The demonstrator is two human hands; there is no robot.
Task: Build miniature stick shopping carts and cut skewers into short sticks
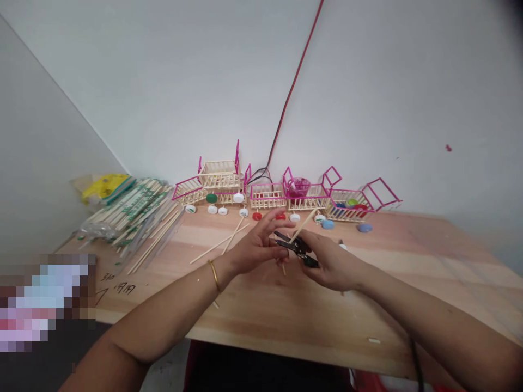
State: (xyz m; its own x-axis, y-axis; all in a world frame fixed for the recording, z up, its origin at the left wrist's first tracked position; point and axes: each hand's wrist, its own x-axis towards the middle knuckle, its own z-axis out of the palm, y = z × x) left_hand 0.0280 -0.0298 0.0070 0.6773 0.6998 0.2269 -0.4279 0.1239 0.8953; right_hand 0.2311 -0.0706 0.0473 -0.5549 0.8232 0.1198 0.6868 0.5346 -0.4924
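Note:
My right hand (330,258) is wrapped round dark wire cutters (300,250), their jaws pointing left. A pale wooden stick (303,225) slants up from the jaws; I cannot tell whether they grip it. My left hand (255,245) is beside the jaw tips, its fingers apart and stretched out, its thumb close to or touching the metal. Below the cutters, a short stick end (284,268) shows. Several loose sticks (216,245) lie crossed on the wooden table (253,321) left of my hands.
Along the wall stand several small stick carts (267,196) with bottle-cap wheels and pink handles; one holds a pink cup (299,188). At left lie bundled sticks in printed wrappers (139,204) and a yellow bag (106,187). A cable (286,103) hangs down the wall.

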